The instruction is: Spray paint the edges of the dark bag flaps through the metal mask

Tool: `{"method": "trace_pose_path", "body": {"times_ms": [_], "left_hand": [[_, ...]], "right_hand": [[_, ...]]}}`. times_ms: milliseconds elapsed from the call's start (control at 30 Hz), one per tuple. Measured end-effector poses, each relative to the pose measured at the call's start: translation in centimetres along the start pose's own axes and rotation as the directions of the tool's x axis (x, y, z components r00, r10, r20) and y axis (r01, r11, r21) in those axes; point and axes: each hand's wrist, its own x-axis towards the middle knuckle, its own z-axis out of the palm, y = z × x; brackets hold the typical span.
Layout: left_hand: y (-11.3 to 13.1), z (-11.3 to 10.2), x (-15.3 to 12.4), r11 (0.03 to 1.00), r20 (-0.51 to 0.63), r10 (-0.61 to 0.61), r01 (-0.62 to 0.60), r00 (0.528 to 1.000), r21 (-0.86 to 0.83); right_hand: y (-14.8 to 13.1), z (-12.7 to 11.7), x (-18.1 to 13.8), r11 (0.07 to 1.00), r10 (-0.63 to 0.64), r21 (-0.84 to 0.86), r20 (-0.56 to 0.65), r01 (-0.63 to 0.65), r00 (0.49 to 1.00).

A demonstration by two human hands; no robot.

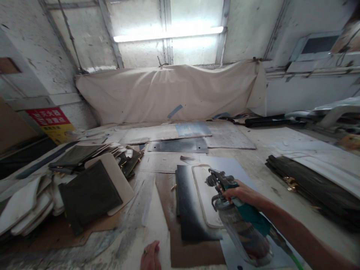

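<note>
Right grip [239,191] wraps the sprayer [240,225], likely to steady it by the board [203,191]; left of the board, left grip [151,255]: I can't tell

A lit tube [168,35] crossed the pale window [194,15] above a draped beige cloth [168,93], between scuffed white walls [30,45], with a red-and-yellow sign [52,117] at the left.

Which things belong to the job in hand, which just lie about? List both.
Probably in use:
spray gun, in the right hand
pale panel, by the gun
dark sheet, along the panel

Seemingly lying about:
dark bundle, far right
grey strip, behind
dark square piece, left
</note>
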Motion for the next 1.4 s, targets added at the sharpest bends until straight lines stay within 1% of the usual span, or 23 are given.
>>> {"method": "trace_pose_path", "body": {"times_ms": [133,267,367,533,600,733,867,1033,1200,1267,1400], "left_hand": [[-0.4,-0.4,0.0,0.995,0.071,0.014,-0.021,0.997,0.097],[-0.2,-0.5,-0.1,0.987,0.104,-0.061,0.044,0.993,0.156],[0.4,-0.6,-0.2,0.983,0.105,-0.107,0.089,0.989,0.158],[1.1,-0.6,-0.2,0.984,0.072,-0.109,0.097,0.991,0.149],[1.1,-0.5,-0.2,0.985,0.07,-0.116,0.105,0.991,0.139],[1.1,-0.4,-0.4,0.98,0.101,-0.154,0.138,0.983,0.146],[1.6,-0.5,-0.4,0.972,0.102,-0.195,0.178,0.976,0.152],[2.6,-0.8,-0.3,0.97,0.108,-0.199,0.18,0.974,0.163],[2.9,-0.9,-0.2,0.972,0.124,-0.193,0.173,0.973,0.16],[2.9,-1.0,-0.3,0.973,0.13,-0.192,0.171,0.973,0.153],[2.9,-1.0,-0.4,0.973,0.134,-0.199,0.18,0.971,0.143]], "right_hand": [[0.5,0.0,-1.1,1.0,0.005,0.016,0.028,-0.005,1.0],[0.7,0.0,-2.2,0.999,0.016,0.031,0.049,-0.017,0.999],[0.8,-0.1,-3.0,0.999,0.03,0.036,0.066,-0.032,0.997],[1.1,-0.4,-4.4,0.999,0.045,0.023,0.103,-0.048,0.994],[1.3,-0.4,-4.9,0.999,0.037,0.021,0.123,-0.039,0.992],[2.0,-0.5,-5.5,0.999,-0.007,0.04,0.172,0.0,0.985],[2.8,-0.6,-5.9,1.0,-0.015,0.013,0.197,0.013,0.98],[2.7,-0.6,-7.1,0.998,0.01,-0.059,0.229,0.004,0.973],[2.4,-0.4,-8.4,0.999,-0.01,-0.042,0.275,0.022,0.961],[2.5,-0.4,-9.1,0.999,0.007,-0.05,0.282,0.007,0.959],[3.3,-0.4,-10.5,0.996,0.077,-0.06,0.278,-0.062,0.957]]}}
